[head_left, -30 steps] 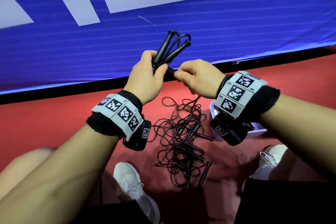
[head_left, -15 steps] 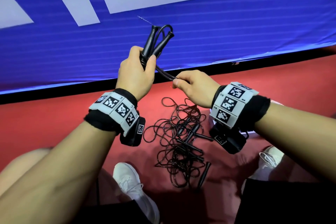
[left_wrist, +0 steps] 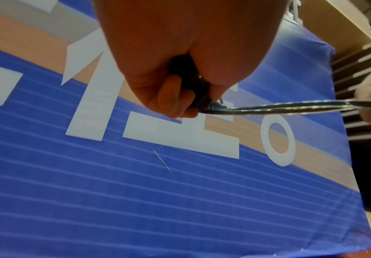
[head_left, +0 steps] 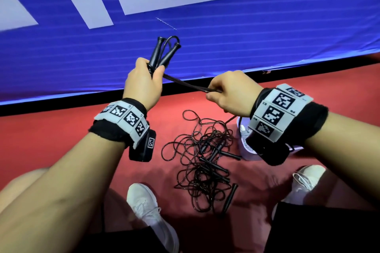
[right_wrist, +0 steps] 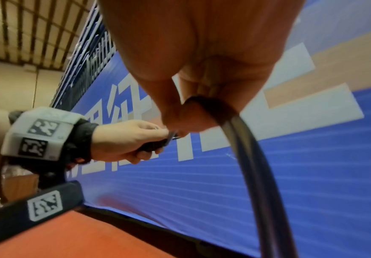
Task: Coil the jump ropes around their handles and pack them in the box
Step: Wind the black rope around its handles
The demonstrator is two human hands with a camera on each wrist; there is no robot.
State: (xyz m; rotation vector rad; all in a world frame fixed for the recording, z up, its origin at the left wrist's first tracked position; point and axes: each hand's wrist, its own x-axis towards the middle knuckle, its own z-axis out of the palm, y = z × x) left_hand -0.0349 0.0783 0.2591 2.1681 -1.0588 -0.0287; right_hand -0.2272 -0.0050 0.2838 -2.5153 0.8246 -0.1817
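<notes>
Nearest: two white shoes on the red floor, one at each side of the lower frame. Between them, a tangled pile of black jump ropes lies on the floor, several loose handles poking out of it, one handle at the pile's near right edge.

Just right of the pile, a white box, mostly hidden behind the right wrist band; contents cannot be told.

Above the pile, both hands raised. Left hand, grip clenched round the lower ends of two black handles; their upper ends splay apart, a loop of cord showing between them. Left wrist view shows fingers wrapped round the handle butts.

A doubled strand of rope runs taut from the left hand down and right to the right hand, which pinches it between thumb and curled fingers. Right wrist view: rope leaves the fist and hangs downward.

Farthest: blue banner with large white shapes, black strip along its foot.
</notes>
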